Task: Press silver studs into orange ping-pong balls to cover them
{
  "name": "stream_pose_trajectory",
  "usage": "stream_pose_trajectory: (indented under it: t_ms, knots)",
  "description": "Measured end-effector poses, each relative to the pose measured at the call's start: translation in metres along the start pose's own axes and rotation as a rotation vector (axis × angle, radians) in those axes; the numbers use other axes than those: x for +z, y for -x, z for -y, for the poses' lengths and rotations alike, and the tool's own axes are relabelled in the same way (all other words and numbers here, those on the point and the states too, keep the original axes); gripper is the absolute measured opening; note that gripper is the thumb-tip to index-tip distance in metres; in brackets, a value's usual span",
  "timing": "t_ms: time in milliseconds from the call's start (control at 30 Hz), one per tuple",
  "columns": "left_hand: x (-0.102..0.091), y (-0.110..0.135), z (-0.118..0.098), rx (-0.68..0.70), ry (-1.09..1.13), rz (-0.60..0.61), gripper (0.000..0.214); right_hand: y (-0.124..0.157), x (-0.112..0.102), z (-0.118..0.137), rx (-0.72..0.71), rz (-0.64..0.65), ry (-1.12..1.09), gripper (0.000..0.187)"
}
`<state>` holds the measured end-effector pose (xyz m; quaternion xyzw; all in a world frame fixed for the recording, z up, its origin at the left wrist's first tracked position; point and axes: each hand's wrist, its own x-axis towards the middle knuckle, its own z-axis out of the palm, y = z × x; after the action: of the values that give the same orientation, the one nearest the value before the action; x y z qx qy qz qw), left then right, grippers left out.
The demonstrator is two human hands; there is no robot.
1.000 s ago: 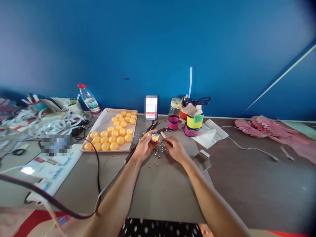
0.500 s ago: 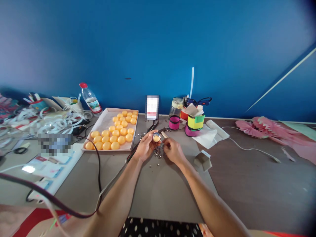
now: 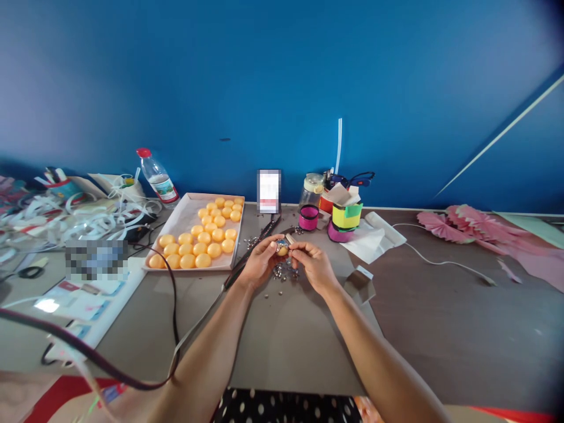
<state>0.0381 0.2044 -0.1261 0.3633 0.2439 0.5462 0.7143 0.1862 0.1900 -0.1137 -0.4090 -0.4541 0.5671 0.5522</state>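
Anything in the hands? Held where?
Left hand: round yellow piece with shiny edging, held at its left edge. Right hand: fingertips at its right edge; can't tell if they grip anything.

A round yellow piece (image 3: 283,251) with a shiny edge
You hold it in your left hand (image 3: 261,260), shiny edge near twelve o'clock; little silver bits (image 3: 285,272) lie loose at six o'clock.

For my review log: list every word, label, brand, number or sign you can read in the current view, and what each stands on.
No text can be read.
Bottle label: printed, too small and blurred.
White panel: pixelated, unreadable.
Printed sheets at the left: too blurred to read.
Round piece in the left hand: no writing visible.
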Motion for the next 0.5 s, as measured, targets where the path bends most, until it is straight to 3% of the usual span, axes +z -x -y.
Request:
stream_pose_trajectory:
  t_ms: [267, 500]
  knots:
    - [0.0040, 0.0004, 0.0003, -0.024, -0.061, -0.039, 0.038, 0.0000, 0.0008, -0.0018, -0.072, -0.025, 0.221, 0.018]
    - [-0.0001, -0.0016, 0.0059, -0.013, -0.193, -0.058, 0.040, -0.0011, -0.0008, -0.0035, -0.015, -0.007, 0.255, 0.016]
